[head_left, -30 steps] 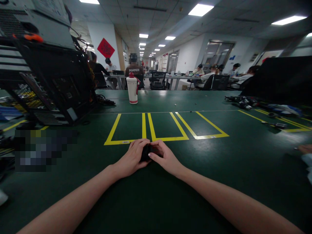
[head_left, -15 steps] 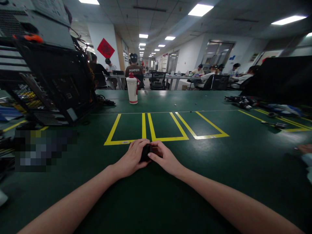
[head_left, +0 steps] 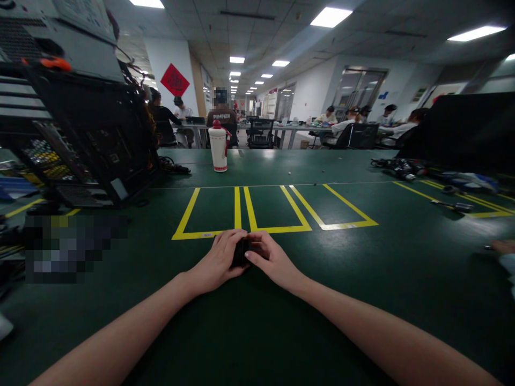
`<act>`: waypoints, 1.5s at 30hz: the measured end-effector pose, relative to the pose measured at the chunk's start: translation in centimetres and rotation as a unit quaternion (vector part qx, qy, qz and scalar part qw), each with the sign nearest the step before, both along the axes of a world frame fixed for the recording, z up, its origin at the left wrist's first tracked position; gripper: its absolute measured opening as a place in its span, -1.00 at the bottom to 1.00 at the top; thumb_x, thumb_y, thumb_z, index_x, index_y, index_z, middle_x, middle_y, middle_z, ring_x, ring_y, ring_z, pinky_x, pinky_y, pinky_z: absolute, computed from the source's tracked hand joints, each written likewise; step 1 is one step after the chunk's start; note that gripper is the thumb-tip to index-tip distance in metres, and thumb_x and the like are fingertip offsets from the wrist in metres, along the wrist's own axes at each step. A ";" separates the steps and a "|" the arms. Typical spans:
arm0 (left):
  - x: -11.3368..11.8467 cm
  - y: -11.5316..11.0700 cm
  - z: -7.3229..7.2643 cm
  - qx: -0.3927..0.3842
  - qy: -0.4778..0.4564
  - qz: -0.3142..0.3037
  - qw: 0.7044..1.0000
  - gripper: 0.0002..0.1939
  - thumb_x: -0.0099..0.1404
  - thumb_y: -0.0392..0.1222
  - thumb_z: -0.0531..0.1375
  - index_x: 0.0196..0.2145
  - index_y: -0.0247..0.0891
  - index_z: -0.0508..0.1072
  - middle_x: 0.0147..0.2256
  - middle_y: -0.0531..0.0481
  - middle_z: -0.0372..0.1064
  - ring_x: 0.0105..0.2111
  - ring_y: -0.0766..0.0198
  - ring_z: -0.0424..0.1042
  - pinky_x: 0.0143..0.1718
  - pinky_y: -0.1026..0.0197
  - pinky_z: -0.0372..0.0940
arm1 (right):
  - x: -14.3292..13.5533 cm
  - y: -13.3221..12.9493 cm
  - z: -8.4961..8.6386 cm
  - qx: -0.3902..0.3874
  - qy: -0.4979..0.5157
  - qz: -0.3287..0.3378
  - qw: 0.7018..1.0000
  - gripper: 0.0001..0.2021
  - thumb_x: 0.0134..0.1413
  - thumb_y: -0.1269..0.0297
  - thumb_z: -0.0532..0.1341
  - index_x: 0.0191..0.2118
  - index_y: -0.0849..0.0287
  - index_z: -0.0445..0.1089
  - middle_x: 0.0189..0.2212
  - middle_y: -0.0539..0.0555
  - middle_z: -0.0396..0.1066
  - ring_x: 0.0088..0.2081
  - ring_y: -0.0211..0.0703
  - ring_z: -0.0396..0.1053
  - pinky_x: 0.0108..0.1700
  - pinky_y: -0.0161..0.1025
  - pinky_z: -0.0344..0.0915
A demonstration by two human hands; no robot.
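A small black object (head_left: 240,253) stands on the green table (head_left: 257,332), just in front of the yellow tape outlines (head_left: 281,230). My left hand (head_left: 215,261) is wrapped round its left side, with the fingers over the top and the thumb low at the front. From the right, my right hand (head_left: 273,259) grips it between thumb and curled fingers. Both hands cover much of the object, so its full shape cannot be made out.
A white bottle with a red lid (head_left: 219,147) stands farther back. Black computer cases (head_left: 108,139) are at the left. Black parts and cables (head_left: 396,167) lie at the right, and another person's hand (head_left: 505,247) shows at the right edge.
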State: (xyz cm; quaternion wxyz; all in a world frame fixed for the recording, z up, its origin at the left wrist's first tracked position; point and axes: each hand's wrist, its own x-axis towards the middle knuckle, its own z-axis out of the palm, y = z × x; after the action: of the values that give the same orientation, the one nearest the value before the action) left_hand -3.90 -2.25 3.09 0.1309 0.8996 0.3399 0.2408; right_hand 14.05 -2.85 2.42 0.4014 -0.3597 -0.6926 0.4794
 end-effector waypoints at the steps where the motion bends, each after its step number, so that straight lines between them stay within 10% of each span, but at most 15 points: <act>1: 0.0 0.0 0.0 -0.001 -0.001 0.002 1.000 -0.36 0.13 -0.28 0.15 0.08 -0.14 -0.12 0.02 -0.14 0.01 0.04 0.03 0.05 0.02 -0.13 0.06 | 0.0 0.1 -0.1 -0.005 0.001 0.000 1.000 -0.72 0.01 0.35 0.12 -0.10 0.12 0.15 -0.11 0.06 0.23 -0.04 -0.16 0.23 0.03 -0.06 0.20; 39: 0.0 0.3 -0.5 0.006 -0.019 0.012 1.000 -0.37 0.13 -0.24 0.17 0.07 -0.14 -0.09 0.01 -0.14 0.02 0.04 0.02 0.05 0.03 -0.17 0.03 | 0.5 0.6 -0.5 0.018 -0.041 -0.031 0.999 -0.76 0.08 0.24 0.05 -0.11 0.14 0.19 -0.16 0.07 0.27 -0.09 -0.19 0.25 0.01 -0.10 0.18; 45: -0.1 0.3 -0.5 -0.023 -0.012 0.015 1.000 -0.36 0.13 -0.24 0.17 0.08 -0.12 -0.08 0.04 -0.13 -0.01 0.05 0.03 0.04 0.02 -0.14 0.05 | 1.6 0.9 0.1 0.035 -0.132 0.031 0.990 -0.46 -0.15 0.11 0.23 -0.01 0.14 0.13 -0.09 0.12 0.19 -0.05 -0.07 0.20 0.01 -0.01 0.15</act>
State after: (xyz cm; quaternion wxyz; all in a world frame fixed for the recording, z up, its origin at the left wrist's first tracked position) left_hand -3.99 -1.96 2.55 0.1523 0.8880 0.3577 0.2457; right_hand 15.66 -1.96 2.52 0.3036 -0.3842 -0.7668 0.4149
